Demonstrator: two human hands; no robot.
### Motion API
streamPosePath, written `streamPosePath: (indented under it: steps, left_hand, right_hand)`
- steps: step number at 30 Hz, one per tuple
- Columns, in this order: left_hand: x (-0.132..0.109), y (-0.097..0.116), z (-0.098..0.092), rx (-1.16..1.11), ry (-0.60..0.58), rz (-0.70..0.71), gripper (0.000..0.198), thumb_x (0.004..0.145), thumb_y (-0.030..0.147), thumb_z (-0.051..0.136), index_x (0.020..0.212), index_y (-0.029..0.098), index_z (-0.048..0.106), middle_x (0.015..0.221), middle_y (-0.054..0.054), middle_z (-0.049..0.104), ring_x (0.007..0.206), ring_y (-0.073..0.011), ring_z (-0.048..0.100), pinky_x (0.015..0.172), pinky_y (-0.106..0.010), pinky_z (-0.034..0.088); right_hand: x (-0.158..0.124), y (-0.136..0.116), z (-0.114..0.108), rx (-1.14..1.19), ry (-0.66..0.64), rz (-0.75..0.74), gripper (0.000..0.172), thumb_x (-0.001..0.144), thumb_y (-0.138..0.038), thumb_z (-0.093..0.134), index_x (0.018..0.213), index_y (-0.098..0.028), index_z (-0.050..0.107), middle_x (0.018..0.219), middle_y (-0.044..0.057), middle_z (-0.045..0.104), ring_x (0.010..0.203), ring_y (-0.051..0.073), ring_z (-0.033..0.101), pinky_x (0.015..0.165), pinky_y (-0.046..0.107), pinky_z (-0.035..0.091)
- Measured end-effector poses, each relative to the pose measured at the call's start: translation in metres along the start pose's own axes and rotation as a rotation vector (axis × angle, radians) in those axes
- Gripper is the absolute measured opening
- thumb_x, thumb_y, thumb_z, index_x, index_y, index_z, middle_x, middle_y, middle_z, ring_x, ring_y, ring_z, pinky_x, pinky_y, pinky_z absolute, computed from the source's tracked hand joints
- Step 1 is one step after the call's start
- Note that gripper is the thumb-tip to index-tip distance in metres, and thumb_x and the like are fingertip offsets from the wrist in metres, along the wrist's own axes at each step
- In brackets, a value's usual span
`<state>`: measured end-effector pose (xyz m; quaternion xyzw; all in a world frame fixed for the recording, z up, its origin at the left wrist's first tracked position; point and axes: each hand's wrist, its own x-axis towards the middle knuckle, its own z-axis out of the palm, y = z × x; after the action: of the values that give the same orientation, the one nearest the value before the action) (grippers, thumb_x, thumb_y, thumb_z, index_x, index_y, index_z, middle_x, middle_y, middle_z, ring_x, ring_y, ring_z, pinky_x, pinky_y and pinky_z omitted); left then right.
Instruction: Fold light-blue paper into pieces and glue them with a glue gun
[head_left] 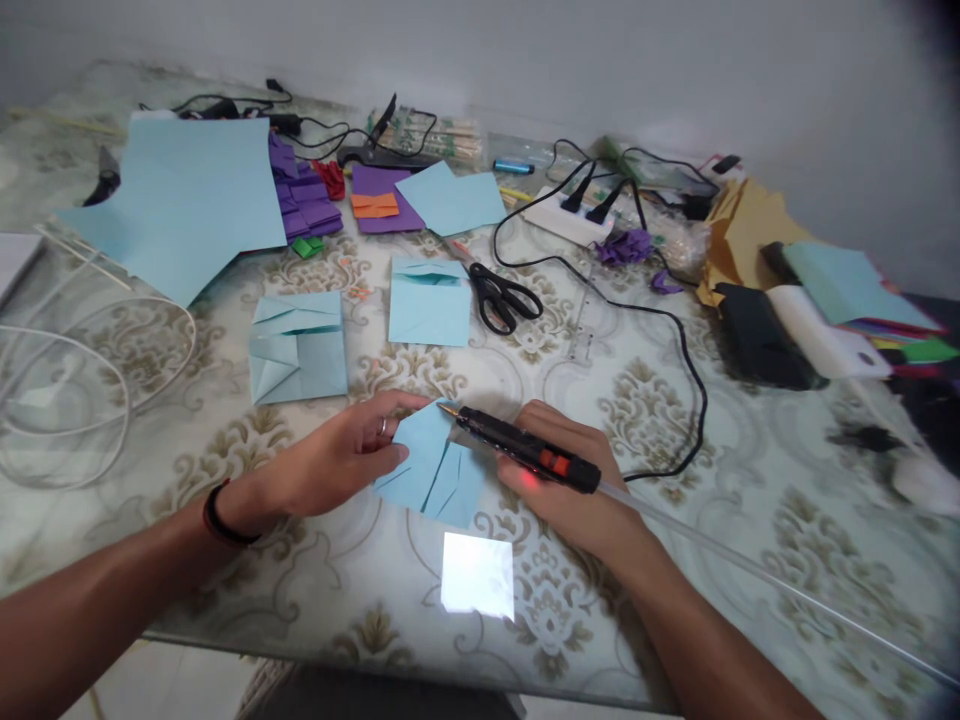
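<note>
My left hand (360,445) pinches the left edge of a folded light-blue paper (420,470), thumb on top. In my right hand (566,470) is a black hot glue gun (525,446) with a red-lit switch and a long clear glue stick (750,555) trailing from its back. Its brass nozzle touches or hovers just over the paper's top corner; which one I cannot tell. Beyond my hands lie two more folded light-blue paper pieces, one on the left (298,350) and one in the middle (429,305).
Black-handled scissors (504,300) lie beside the middle folded piece. A black cord (694,370) loops from a white power strip (570,215) towards my right hand. Light-blue sheets (202,190) and purple folded paper (307,195) are at the back left. A white cable (124,400) coils at left.
</note>
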<state>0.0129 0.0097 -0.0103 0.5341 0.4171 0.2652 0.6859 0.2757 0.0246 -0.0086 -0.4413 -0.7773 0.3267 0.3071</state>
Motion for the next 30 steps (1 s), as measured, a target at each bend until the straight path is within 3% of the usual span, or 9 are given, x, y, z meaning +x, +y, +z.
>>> streamPosePath:
  steps: [5,12,20,30]
  left_hand:
    - [-0.0006,-0.0016,-0.0015,0.052,0.028,0.008,0.047,0.092,0.021,0.062,0.139,0.024,0.053,0.089,-0.001,0.067,0.082,-0.0190,0.064,0.068,-0.029,0.051]
    - [0.0007,0.0028,0.0008,0.021,0.015,0.009,0.045,0.093,0.019,0.059,0.138,0.022,0.052,0.097,-0.004,0.069,0.084,-0.0181,0.064,0.070,-0.028,0.051]
    - [0.0008,0.0000,-0.0039,0.094,0.054,0.048,0.044,0.097,0.018,0.057,0.140,0.020,0.049,0.075,0.004,0.055,0.066,-0.0119,0.052,0.058,-0.022,0.039]
    - [0.0014,0.0008,-0.0038,0.005,0.036,0.068,0.040,0.097,0.017,0.056,0.136,0.021,0.049,0.086,0.001,0.062,0.074,-0.0133,0.057,0.064,-0.024,0.043]
  right_hand:
    - [0.0001,0.0001,-0.0001,-0.006,0.016,-0.010,0.025,0.077,-0.004,0.062,0.066,-0.023,0.050,0.065,-0.002,0.047,0.064,0.016,0.050,0.059,0.031,0.039]
    - [0.0001,-0.0013,-0.0013,-0.025,0.031,0.008,0.027,0.077,-0.003,0.063,0.065,-0.023,0.049,0.064,-0.003,0.047,0.062,0.016,0.050,0.059,0.030,0.038]
    - [0.0001,0.0013,-0.0024,-0.025,0.033,-0.006,0.023,0.078,-0.005,0.063,0.066,-0.023,0.053,0.066,-0.002,0.050,0.064,0.016,0.051,0.060,0.030,0.040]
    - [0.0007,0.0024,-0.0033,-0.029,0.057,0.000,0.026,0.075,-0.004,0.061,0.065,-0.023,0.048,0.064,-0.002,0.048,0.063,0.017,0.050,0.059,0.031,0.039]
